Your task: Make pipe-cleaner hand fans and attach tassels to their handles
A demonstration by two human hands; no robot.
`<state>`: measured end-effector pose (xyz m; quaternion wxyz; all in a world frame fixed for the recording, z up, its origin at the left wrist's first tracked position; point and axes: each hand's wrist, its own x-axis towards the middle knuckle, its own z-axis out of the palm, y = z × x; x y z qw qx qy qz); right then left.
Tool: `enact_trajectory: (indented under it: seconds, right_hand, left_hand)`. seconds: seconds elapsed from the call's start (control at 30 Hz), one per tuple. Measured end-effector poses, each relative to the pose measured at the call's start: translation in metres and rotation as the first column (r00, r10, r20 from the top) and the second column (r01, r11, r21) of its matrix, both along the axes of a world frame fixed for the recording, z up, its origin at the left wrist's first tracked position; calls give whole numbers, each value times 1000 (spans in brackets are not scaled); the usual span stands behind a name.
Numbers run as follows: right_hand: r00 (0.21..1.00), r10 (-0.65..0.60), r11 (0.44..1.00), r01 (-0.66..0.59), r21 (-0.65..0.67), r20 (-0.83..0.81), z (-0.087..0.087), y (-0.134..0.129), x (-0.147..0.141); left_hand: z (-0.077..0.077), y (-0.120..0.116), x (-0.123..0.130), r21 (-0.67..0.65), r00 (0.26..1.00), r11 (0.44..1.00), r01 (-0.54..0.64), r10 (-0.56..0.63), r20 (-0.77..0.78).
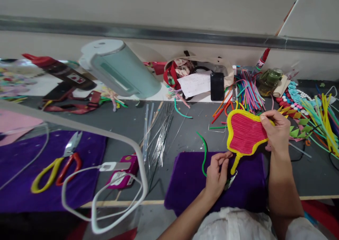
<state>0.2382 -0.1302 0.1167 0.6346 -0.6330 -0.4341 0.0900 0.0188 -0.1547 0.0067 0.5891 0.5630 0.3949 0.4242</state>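
Note:
My right hand [275, 129] pinches the upper right edge of a small fan [247, 132], which looks made of pipe cleaners: ribbed pink inside, with a thick yellow rim and a yellow handle pointing down. Beside the handle, my left hand [218, 171] has its fingers curled together; whatever is in them is hidden. A shiny metal piece [231, 181] shows just below the handle, partly behind that hand. From under the left hand a wavy green pipe cleaner [204, 150] runs up past the edge of a folded purple cloth [182, 180]. Both hands are above this cloth.
Yellow-and-red-handled pliers [59, 164] lie on another purple cloth [16, 183] to the left. A white cable loop [143, 169] crosses near a magenta box [124, 173]. Thin metal wires [162, 137], a pale teal jug [123, 69] and bundled colourful pipe cleaners [250, 91] are farther back.

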Motion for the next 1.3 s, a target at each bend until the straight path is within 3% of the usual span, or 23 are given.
enact_trajectory:
  seconds: [0.23,0.5,0.63,0.8,0.93,1.17,1.3]
  right_hand:
    - [1000,-9,1000,9,5,-8,-1,0,1]
    - [1000,4,1000,-4,12,-12,-1,1,1]
    - [1000,0,1000,1,10,-6,-1,1,0]
    - [1000,-4,1000,4,-15,14,0,1,-2]
    - [1000,0,1000,0,-16,20,1,1,-2]
    - [999,17,1000,-17,0,-29,0,1,-1]
    - [1000,17,1000,-17,-5,-22,0,1,0]
  left_hand:
    - [-1,4,-1,-66,1000,998,-4,3,-12]
    - [4,9,-5,192,987,981,-1,32,-159]
    - [4,10,-4,229,991,973,18,13,-133]
    - [3,11,0,197,996,980,31,-13,-90]
    - [5,11,2,137,994,990,-15,29,-105]
    - [15,24,3,185,997,982,-39,51,-60]
    - [20,27,5,25,998,998,-65,65,24]
